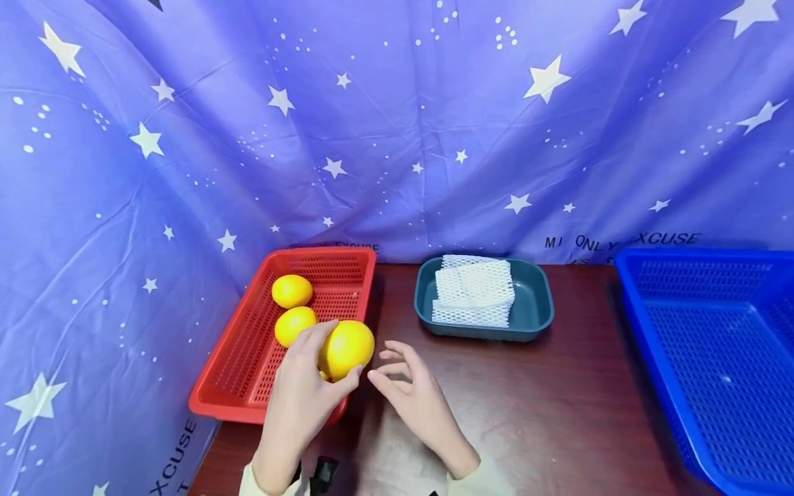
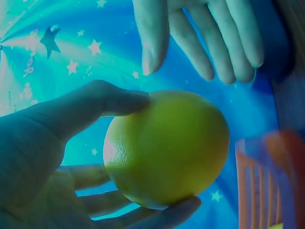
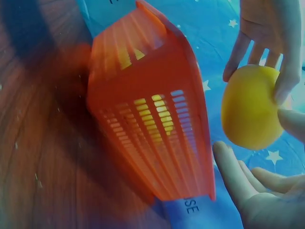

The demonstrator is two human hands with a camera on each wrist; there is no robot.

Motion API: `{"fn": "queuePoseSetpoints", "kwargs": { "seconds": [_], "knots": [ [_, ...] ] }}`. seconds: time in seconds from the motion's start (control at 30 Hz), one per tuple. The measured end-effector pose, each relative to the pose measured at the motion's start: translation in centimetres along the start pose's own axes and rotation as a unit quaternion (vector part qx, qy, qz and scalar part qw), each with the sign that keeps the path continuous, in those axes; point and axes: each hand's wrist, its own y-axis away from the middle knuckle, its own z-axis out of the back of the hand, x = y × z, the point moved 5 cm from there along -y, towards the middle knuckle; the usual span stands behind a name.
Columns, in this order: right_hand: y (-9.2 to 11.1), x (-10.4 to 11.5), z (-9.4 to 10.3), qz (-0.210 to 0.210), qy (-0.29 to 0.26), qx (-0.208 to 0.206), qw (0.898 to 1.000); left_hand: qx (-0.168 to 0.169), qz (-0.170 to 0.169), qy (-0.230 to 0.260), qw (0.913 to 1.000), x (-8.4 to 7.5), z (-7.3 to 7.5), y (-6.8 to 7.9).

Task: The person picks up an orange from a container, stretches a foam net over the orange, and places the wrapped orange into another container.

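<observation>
My left hand point(image 1: 300, 386) holds a yellow orange point(image 1: 347, 350) between thumb and fingers, over the right side of a red basket point(image 1: 205, 406). In the left wrist view the thumb lies on one side of the orange point(image 2: 167, 152) and the fingertips on the other. Just to the right, my right hand point(image 1: 415, 399) has its fingers loosely bent towards the fruit, with nothing in them. The right wrist view shows that hand point(image 3: 262, 195) close below the orange point(image 3: 252, 107). Two more oranges point(image 1: 292, 291) lie in the basket, one partly behind my left hand.
A dark green tray point(image 1: 532, 333) stands at the back of the brown table point(image 1: 558, 406), with white foam netting point(image 1: 473, 293) in it. At the right is a blue basket point(image 1: 657, 372). A purple curtain with stars point(image 1: 397, 124) hangs behind and to the left.
</observation>
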Motion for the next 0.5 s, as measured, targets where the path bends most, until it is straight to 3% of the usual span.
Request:
{"fn": "queuePoseSetpoints", "kwargs": {
  "seconds": [0.2, 0.5],
  "knots": [
    [0.1, 0.1, 2.3, 0.004, -0.026, -0.003, 1.000, 0.033, -0.033, 0.066, 0.9967, -1.5, -1.6, -0.1],
    [0.7, -0.1, 4.7, 0.013, -0.069, -0.009, 0.998, 0.072, -0.024, 0.129, 0.9888, -2.4, -3.5, 0.0]
  ]
}}
